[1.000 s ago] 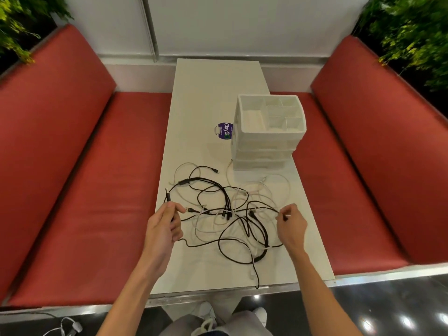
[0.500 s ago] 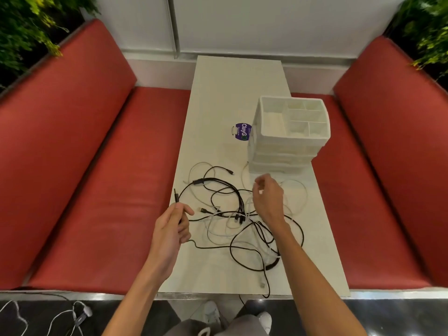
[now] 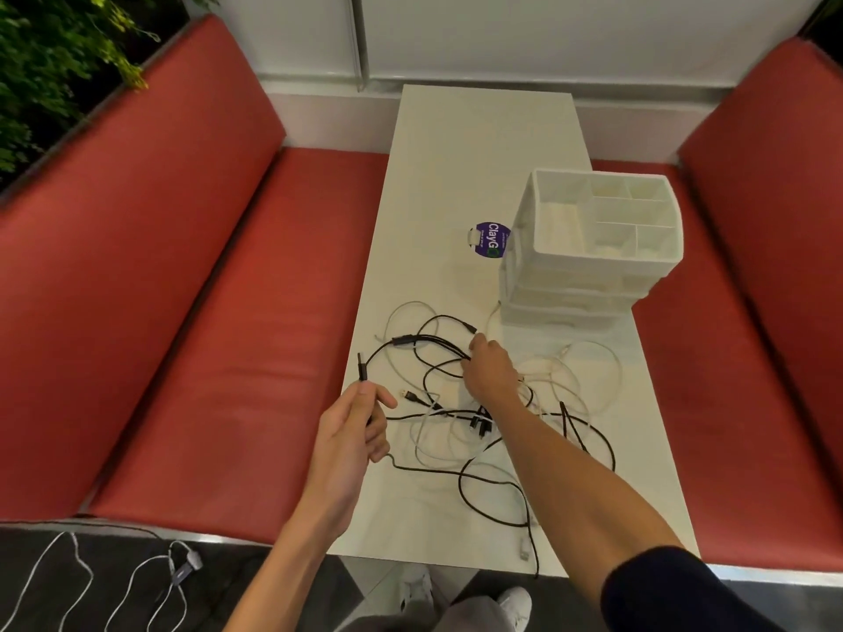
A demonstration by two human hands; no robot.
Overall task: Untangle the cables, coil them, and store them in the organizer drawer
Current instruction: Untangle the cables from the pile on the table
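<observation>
left hand (image 3: pixel 353 431): I hold it over the table's left edge, nearer the near-left corner. My fingers and thumb are curled round the black splitter cable (image 3: pixel 403 339), and its plug end stands up out of my fist.
right hand (image 3: pixel 490 371): I reach it across into the heap with its back to the camera. The fingertips are bent down and closed on the thin branch strands of the same black splitter cable.
black splitter cable: from my left fist it arcs up to its junction block. From there it fans into strands that run right to my right fingers.
tangle of cables (image 3: pixel 456 431): black and white leads lie crossed over one another on the near half of the table. They sit between my two hands and under my right forearm, and none is coiled.
white cable (image 3: pixel 611 371): one wide loop lies toward the right edge, just in front of the organizer.
near edge: a white plug (image 3: pixel 523 550) and a black lead from the heap hang over the table's near edge.
organizer (image 3: pixel 575 294): white, it stands at the right edge about midway along the table. It has an open divided tray on top and shut drawers below, and it is apart from both my hands.
sticker (image 3: pixel 490 239): round and purple, it lies flat just left of the organizer.
table (image 3: pixel 479 143): white and narrow, it runs away from me between two red benches (image 3: pixel 182 312).
floor cables (image 3: pixel 173 572): pale leads lie on the dark floor beyond the near-left corner.
</observation>
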